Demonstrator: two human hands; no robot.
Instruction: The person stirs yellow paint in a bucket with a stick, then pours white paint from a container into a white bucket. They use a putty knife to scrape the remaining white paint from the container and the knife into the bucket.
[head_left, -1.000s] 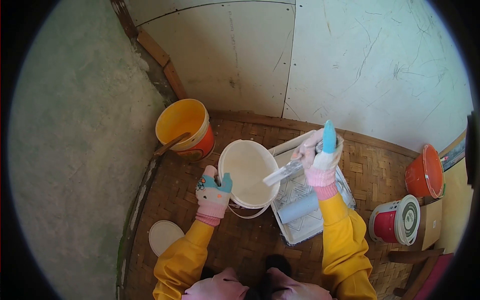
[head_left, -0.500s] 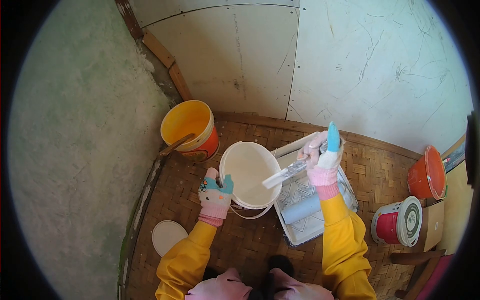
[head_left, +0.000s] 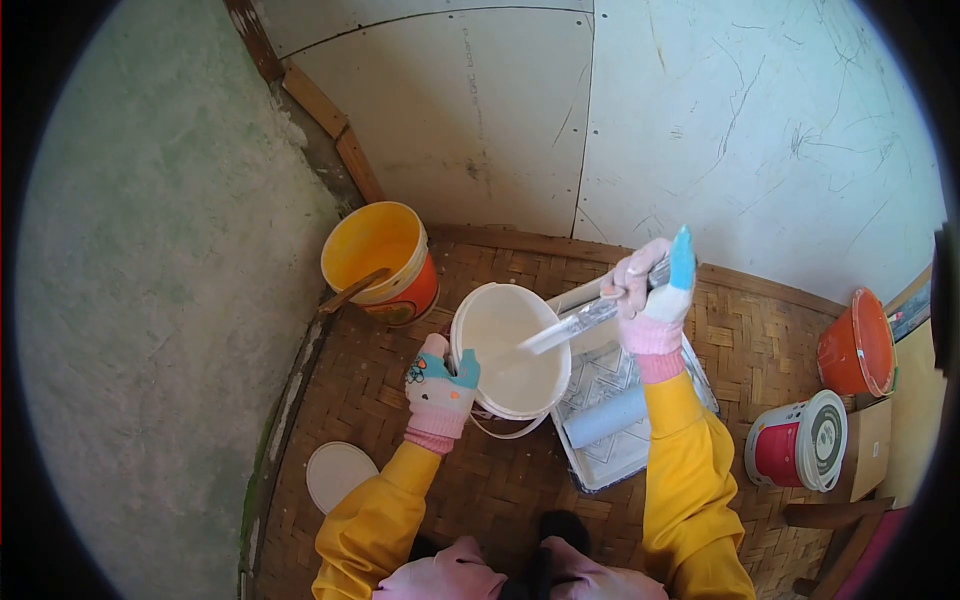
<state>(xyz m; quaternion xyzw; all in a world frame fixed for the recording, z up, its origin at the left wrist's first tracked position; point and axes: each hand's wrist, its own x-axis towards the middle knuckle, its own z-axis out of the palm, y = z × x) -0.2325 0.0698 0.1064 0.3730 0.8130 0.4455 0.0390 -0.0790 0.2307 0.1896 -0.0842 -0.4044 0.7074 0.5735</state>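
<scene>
My left hand (head_left: 442, 390), in a patterned knit glove, is closed on the left rim of a white bucket (head_left: 562, 380). Pale paint (head_left: 500, 345) lies inside the bucket, which seems slightly tilted. In my gloved right hand (head_left: 655, 300) is a paint-smeared paintbrush (head_left: 578, 324), its white end pointing down-left over the bucket's opening. My right thumb sticks up while the fingers wrap the handle. Beside the bucket, partly behind my right hand, a paint tray (head_left: 620, 462) holds a light blue roller (head_left: 606, 418).
An orange-and-yellow bucket (head_left: 405, 295) with a wooden stick (head_left: 352, 290) stands back left. A round white lid (head_left: 338, 477) lies on the woven floor (head_left: 400, 505). To the right are an orange bucket (head_left: 845, 350), a lidded paint tub (head_left: 795, 445) and a cardboard box (head_left: 872, 450).
The white bucket and my left hand have shifted slightly right. My right hand has risen a little, and the brush has moved up over the bucket's opening.
</scene>
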